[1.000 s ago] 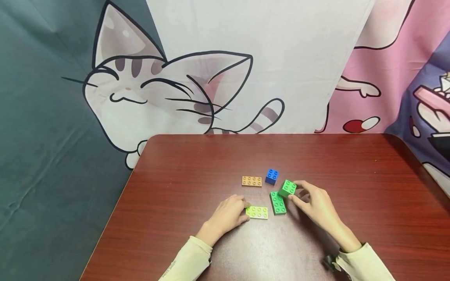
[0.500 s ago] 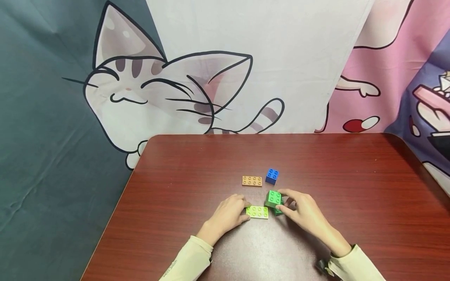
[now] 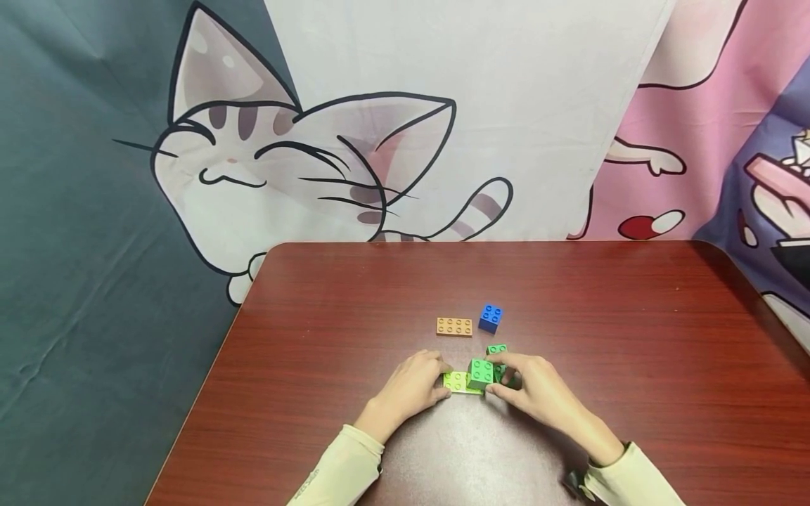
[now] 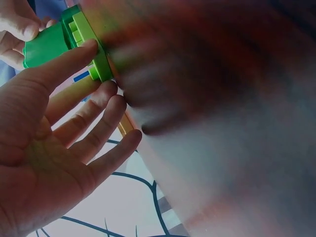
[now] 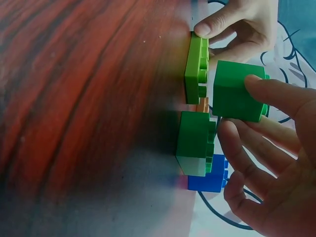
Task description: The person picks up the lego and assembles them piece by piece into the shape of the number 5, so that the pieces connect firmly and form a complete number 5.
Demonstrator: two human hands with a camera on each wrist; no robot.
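On the table lies a thin lime-green toy building brick [image 3: 453, 382], studs up. My left hand [image 3: 410, 385] holds its left end between thumb and fingers; the left wrist view shows the thumb on one long side. My right hand [image 3: 539, 388] pinches a taller green two-by-two brick [image 3: 481, 374] just over the lime brick's right end. In the right wrist view a small gap separates this square brick [image 5: 237, 91] from the lime studs. Partly hidden behind the right fingers is a longer green brick [image 3: 496, 348] on the table.
Farther back sit a tan eight-stud brick [image 3: 454, 327] and a blue four-stud brick [image 3: 490, 318]. The red-brown table [image 3: 329, 295] ends at a cloth with a cartoon cat [image 3: 278, 161] behind it.
My right hand has carried the green two-by-two brick left and nearer, from over the longer green brick to over the lime brick. The left hand has stayed put.
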